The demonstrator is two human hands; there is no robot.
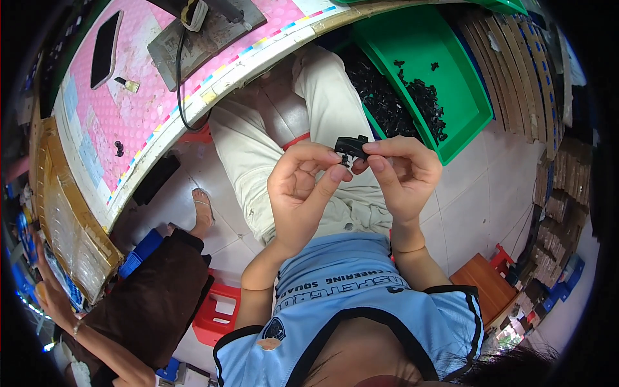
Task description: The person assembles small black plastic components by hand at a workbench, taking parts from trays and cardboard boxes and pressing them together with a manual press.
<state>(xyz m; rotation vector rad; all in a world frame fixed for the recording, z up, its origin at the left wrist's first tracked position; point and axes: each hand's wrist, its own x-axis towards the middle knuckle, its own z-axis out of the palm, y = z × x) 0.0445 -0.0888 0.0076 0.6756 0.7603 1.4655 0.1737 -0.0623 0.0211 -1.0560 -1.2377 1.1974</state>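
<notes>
Above my lap, both hands meet at chest height over two black plastic parts. My right hand (405, 175) pinches a curved black plastic piece (350, 146) between thumb and forefinger. Just below that piece, a small black plastic part (345, 160) sits between the thumb and forefinger of my left hand (300, 187). The two parts touch or nearly touch; which of these I cannot tell. Beyond my right hand, a green tray (469, 97) carries a heap of small black parts (422, 103). More black parts (369, 87) lie beside it, partly hidden under the tray.
A pink-covered table (145, 48) curves across the front left, bearing a phone (106, 49), a metal plate (219, 39) with a cable, and a loose black part (119, 148). Stacked cardboard (516, 71) stands at right. Left of me sits another person (142, 309) near a red stool (218, 313).
</notes>
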